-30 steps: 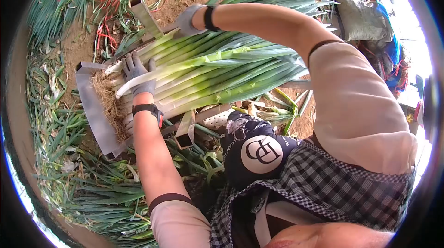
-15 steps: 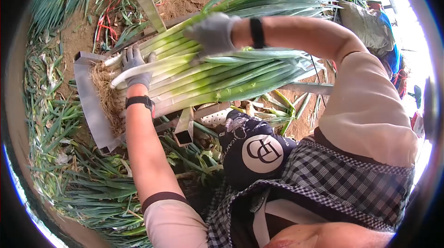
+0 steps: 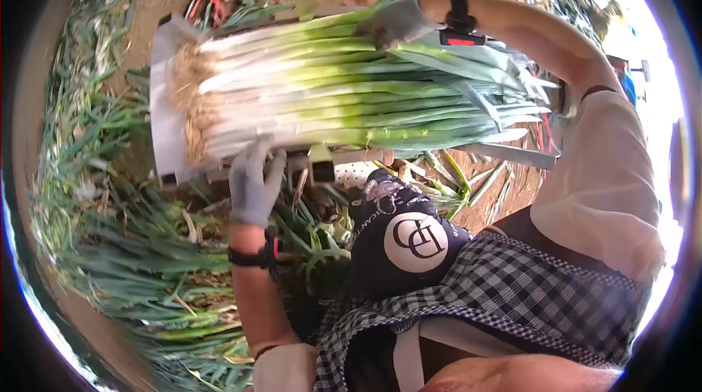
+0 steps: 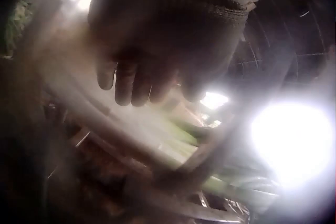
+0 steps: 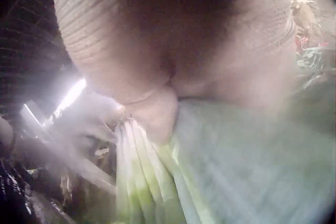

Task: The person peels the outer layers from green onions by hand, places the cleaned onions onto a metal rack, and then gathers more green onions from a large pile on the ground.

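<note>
Many leeks (image 3: 322, 85) lie side by side in a metal frame, roots (image 3: 190, 99) to the left and green leaves to the right. Loosely extended, the fingers of my gloved left hand (image 3: 256, 180) reach the white stalks at the near edge of the pile. My gloved right hand (image 3: 402, 23) is over the green part, towards the far side. In the right wrist view its thumb (image 5: 157, 119) overlaps the stalks, and a broad leaf (image 5: 247, 166) runs out from under the palm. The palm hides its fingers, so I cannot tell whether they grip a leek.
A white end plate (image 3: 162, 99) stands upright by the roots. Square metal bars, one with an open end (image 3: 322, 171), jut out around the pile. Loose leek leaves (image 3: 175, 275) cover the ground at left and front. Red twine (image 3: 208, 1) lies at the back left.
My left hand has drawn back from on top of the stalks to their near edge. My right hand has swept right along the leeks. The pile now appears shifted and more level in view.
</note>
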A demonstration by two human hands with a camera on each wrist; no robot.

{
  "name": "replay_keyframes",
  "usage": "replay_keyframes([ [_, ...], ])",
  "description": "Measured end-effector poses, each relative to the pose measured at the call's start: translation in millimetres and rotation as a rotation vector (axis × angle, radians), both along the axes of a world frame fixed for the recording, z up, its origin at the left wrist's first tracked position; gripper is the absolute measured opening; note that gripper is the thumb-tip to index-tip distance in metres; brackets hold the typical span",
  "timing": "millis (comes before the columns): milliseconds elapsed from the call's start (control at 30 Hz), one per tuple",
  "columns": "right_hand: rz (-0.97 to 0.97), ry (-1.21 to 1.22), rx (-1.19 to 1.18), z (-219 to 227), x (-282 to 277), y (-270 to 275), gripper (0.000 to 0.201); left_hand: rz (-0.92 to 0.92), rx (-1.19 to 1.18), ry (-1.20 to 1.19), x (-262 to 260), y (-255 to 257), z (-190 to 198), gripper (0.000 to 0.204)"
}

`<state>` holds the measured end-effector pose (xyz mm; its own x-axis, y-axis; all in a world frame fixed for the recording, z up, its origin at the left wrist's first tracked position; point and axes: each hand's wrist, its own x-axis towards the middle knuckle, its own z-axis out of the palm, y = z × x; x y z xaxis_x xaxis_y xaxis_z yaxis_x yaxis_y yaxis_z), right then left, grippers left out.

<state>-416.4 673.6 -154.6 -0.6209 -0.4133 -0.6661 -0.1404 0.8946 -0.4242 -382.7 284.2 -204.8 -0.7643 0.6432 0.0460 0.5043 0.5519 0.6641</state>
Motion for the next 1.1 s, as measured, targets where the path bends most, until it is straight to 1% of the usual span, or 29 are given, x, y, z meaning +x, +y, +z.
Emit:
replay_keyframes([
  [33, -0.129, 0.048, -0.113, -18.0, -7.8, -5.4, 0.05, 0.03, 0.05, -0.011, 17.0, -17.5, 6.6, 0.028],
  [67, -0.251, 0.084, -0.24, -36.9, -19.1, -9.7, 0.048, 0.08, 0.034, -0.022, 32.3, -34.4, 15.1, 0.025],
  [100, -0.227, 0.079, -0.415, -50.1, -31.8, -10.2, 0.045, 0.265, 0.077, -0.238, 42.7, -53.1, 34.4, 0.025],
  [133, -0.123, 0.321, -0.217, -106.6, -39.1, 12.0, 0.044, 0.522, 0.073, -0.458, 72.6, -69.4, 70.7, 0.024],
  [167, -0.024, 0.344, -0.172, -126.0, -31.2, 22.5, 0.045, 0.65, 0.039, -0.38, 82.8, -77.5, 96.2, 0.026],
  [200, -0.073, 0.322, 0.047, -102.9, -20.5, 8.7, 0.045, 0.762, 0.012, -0.289, 90.7, -85.2, 117.6, 0.029],
  [233, -0.056, 0.325, 0.131, -100.2, -19.3, 1.3, 0.045, 0.838, 0.038, -0.236, 103.7, -103.0, 127.8, 0.031],
  [267, -0.027, 0.336, 0.118, -93.3, -25.0, -6.8, 0.045, 0.911, 0.067, -0.178, 117.7, -120.3, 140.1, 0.034],
  [333, 0.256, 0.594, 0.414, -55.3, -28.2, -26.8, 0.047, 1.094, 0.162, -0.158, 148.0, -139.6, 168.1, 0.035],
  [367, 0.208, 0.78, 0.186, -52.5, -42.9, -26.9, 0.042, 1.136, 0.261, -0.142, 164.8, -158.8, 185.6, 0.036],
  [400, 0.222, 0.809, 0.182, -12.5, -39.7, -45.8, 0.042, 1.12, 0.302, -0.078, 184.2, -171.5, 197.5, 0.036],
  [467, 0.189, 0.644, 0.229, 112.4, -4.2, -95.4, 0.035, 1.145, 0.435, -0.008, 230.9, -201.4, 211.3, 0.038],
  [500, 0.2, 0.674, 0.23, 150.1, 18.0, -109.7, 0.035, 1.171, 0.599, -0.048, 255.8, -222.4, 213.3, 0.037],
  [533, 0.217, 0.713, -0.042, 180.8, 41.9, -122.3, 0.036, 1.177, 0.618, -0.026, 277.5, -231.5, 215.2, 0.037],
  [567, 0.237, 0.737, -0.313, 207.4, 66.1, -136.3, 0.036, 1.211, 0.69, -0.008, 298.5, -238.9, 216.7, 0.037],
  [600, 0.155, 0.822, -0.211, 208.2, 118.3, -143.0, 0.036, 1.098, 0.823, -0.021, 275.8, -259.6, 160.1, 0.037],
  [633, 0.22, 0.805, -0.133, 232.7, 137.6, -167.9, 0.036, 1.117, 0.949, -0.035, 292.6, -265.4, 167.7, 0.036],
  [667, 0.271, 0.792, -0.046, 246.5, 154.3, -189.6, 0.036, 1.177, 1.004, -0.05, 300.3, -261.3, 175.3, 0.037],
  [733, 0.5, 0.756, -0.011, 263.7, 177.9, -232.7, 0.037, 0.989, 1.005, -0.043, 320.2, -282.8, 174.8, 0.037],
  [767, 0.502, 0.766, 0.001, 265.0, 181.8, -258.6, 0.037, 0.981, 1.018, -0.037, 327.3, -286.8, 175.2, 0.037],
  [800, 0.562, 0.684, -0.005, 259.6, 177.5, -288.4, 0.034, 0.991, 1.062, -0.045, 330.5, -289.6, 176.6, 0.038],
  [833, 0.59, 0.595, 0.009, 240.0, 158.6, -314.0, 0.035, 0.971, 1.108, -0.077, 309.3, -291.6, 164.6, 0.038],
  [867, 0.647, 0.494, -0.002, 228.0, 146.7, -345.0, 0.037, 0.975, 1.115, -0.079, 312.6, -294.3, 167.9, 0.038],
  [933, 0.604, 0.345, 0.049, 192.2, 108.5, -403.5, 0.035, 0.997, 1.126, -0.082, 318.1, -298.6, 172.7, 0.037],
  [1000, 0.531, 0.336, 0.099, 145.6, 76.5, -447.5, 0.036, 1.112, 0.997, -0.013, 321.4, -292.9, 181.0, 0.033],
  [1033, 0.412, 0.356, 0.076, 122.3, 65.9, -457.8, 0.035, 1.131, 0.705, 0.028, 326.0, -294.0, 187.0, 0.028],
  [1067, 0.292, 0.376, 0.045, 89.0, 60.3, -468.2, 0.035, 1.136, 0.405, 0.07, 329.6, -293.7, 190.6, 0.023],
  [1100, 0.808, 0.87, 0.037, -24.6, 1.7, -477.8, 0.03, 1.238, 0.417, 0.043, 330.5, -282.6, 195.3, 0.027],
])
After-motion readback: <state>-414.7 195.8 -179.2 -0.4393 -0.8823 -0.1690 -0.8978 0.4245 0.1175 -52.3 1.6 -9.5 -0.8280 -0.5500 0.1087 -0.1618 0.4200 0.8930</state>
